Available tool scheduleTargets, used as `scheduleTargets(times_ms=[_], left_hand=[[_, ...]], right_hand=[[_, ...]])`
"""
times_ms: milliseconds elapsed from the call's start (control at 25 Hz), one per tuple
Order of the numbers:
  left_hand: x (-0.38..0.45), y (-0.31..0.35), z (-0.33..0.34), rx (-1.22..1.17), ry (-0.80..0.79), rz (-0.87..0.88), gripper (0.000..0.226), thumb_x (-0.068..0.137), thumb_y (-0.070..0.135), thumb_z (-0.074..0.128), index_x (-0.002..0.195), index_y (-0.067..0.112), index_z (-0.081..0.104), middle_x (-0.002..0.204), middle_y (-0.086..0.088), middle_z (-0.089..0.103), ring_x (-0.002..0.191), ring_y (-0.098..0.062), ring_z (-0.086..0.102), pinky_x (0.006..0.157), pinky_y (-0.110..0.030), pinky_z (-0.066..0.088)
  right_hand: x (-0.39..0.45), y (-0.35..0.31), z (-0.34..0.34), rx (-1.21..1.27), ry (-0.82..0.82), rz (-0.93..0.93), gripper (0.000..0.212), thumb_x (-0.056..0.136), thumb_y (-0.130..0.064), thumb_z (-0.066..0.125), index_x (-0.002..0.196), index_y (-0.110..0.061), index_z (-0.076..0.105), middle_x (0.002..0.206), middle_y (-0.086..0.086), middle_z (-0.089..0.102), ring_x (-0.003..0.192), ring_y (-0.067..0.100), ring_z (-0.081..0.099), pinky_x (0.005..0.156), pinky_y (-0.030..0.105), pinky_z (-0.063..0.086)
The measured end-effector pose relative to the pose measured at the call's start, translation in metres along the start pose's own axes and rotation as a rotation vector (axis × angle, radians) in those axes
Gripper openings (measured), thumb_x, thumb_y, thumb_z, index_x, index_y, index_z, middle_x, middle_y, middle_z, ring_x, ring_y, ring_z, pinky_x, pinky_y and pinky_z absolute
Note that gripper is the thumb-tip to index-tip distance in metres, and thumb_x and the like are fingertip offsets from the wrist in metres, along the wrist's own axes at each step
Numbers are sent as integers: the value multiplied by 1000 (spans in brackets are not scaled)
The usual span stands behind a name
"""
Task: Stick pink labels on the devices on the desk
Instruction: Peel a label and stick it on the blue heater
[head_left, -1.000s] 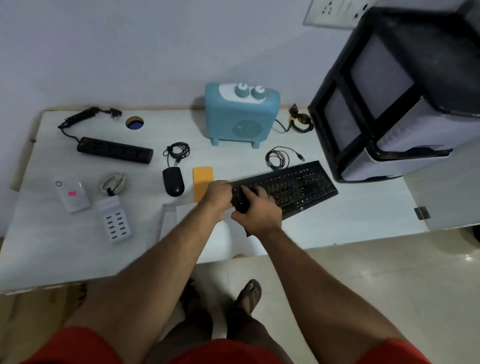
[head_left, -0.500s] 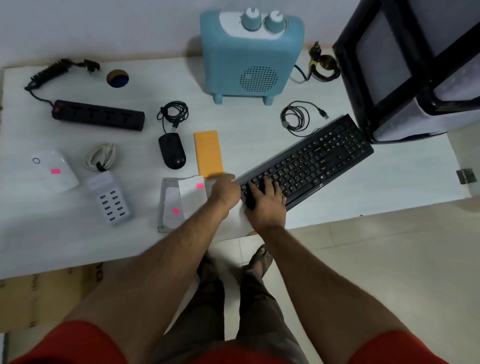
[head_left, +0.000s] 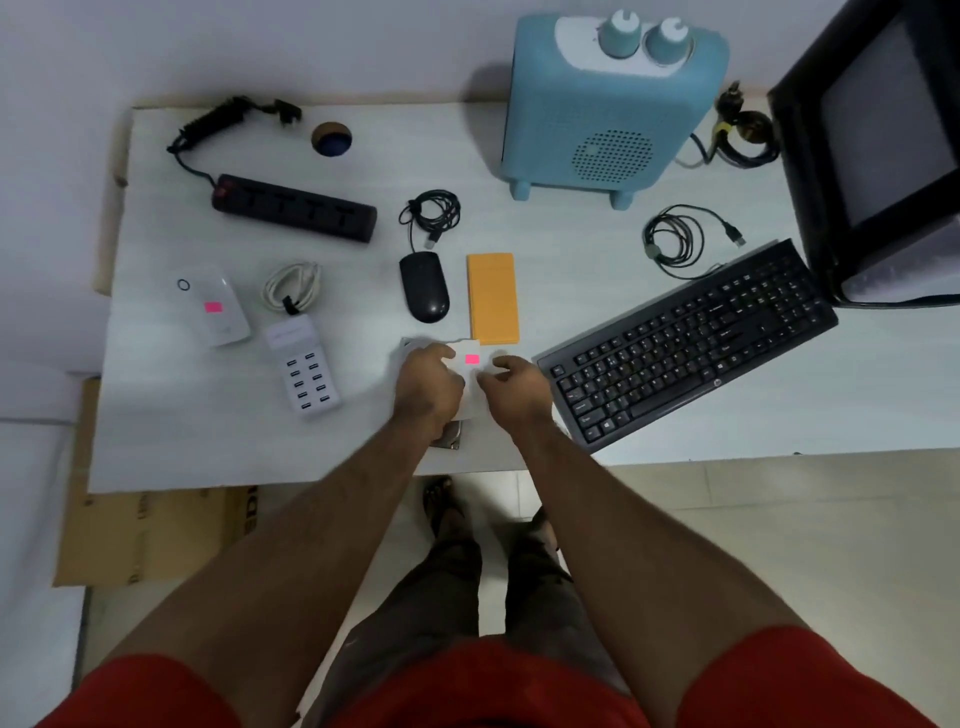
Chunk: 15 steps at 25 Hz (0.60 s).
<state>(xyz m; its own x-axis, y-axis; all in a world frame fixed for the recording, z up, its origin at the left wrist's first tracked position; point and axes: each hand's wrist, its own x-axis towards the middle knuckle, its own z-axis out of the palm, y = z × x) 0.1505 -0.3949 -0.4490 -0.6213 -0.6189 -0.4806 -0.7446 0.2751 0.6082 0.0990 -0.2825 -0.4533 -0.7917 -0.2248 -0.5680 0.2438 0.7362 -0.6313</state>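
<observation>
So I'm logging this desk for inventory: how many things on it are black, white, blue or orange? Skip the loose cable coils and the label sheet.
Black: 3: power strip, mouse, keyboard
White: 2: labelled device, multi-port charger
Blue: 1: heater
Orange: 1: flat device
Total: 7

You have open desk (head_left: 218, 447) at the near left, past the white charger (head_left: 304, 366). On the right the black keyboard (head_left: 685, 340) blocks you. Just beyond your hands sit the mouse (head_left: 424, 286) and the orange pad (head_left: 492, 297), with a thin gap between them
</observation>
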Motion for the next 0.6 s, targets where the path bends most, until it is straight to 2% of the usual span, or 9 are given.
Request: scheduleTargets(times_ms=[160, 280, 400, 480, 600], left_hand=[[8, -17, 4, 199, -102, 122, 43, 76, 5, 63, 117, 17, 58, 120, -11, 56, 103, -30, 57, 86, -42, 53], [3, -19, -1, 144, -86, 206, 42, 77, 5, 60, 118, 16, 59, 119, -11, 56, 103, -28, 57, 89, -41, 51], [-7, -11, -10, -1, -7, 330, 31, 84, 7, 59, 114, 13, 64, 110, -9, 62, 93, -22, 61, 86, -37, 51], [-14, -2, -16, -59, 23, 410, 25, 88, 9, 58, 112, 13, 66, 109, -7, 64, 92, -17, 60, 85, -34, 51], [-21, 12, -24, -119, 11, 442, 21, 90, 15, 62, 110, 12, 69, 107, -6, 66, 92, -18, 65, 86, -33, 53]], right_hand=[[14, -1, 22, 215, -21, 102, 14, 83, -20, 73, 96, -14, 75, 92, 4, 75, 92, 24, 69, 80, 35, 55], [10, 5, 23, 424, 1, 174, 6, 83, -12, 73, 81, -6, 75, 82, 12, 73, 77, 23, 65, 73, 40, 56], [-11, -4, 6, 650, -126, 197, 5, 88, -9, 72, 84, -11, 73, 77, 7, 67, 68, 19, 60, 63, 31, 54], [-23, -11, -4, 682, -173, 129, 7, 89, -7, 70, 88, -14, 71, 76, 4, 64, 65, 15, 59, 62, 29, 54], [-30, -21, -15, 658, -156, 36, 9, 89, -3, 68, 91, -12, 68, 83, 10, 69, 70, 18, 63, 64, 30, 55]])
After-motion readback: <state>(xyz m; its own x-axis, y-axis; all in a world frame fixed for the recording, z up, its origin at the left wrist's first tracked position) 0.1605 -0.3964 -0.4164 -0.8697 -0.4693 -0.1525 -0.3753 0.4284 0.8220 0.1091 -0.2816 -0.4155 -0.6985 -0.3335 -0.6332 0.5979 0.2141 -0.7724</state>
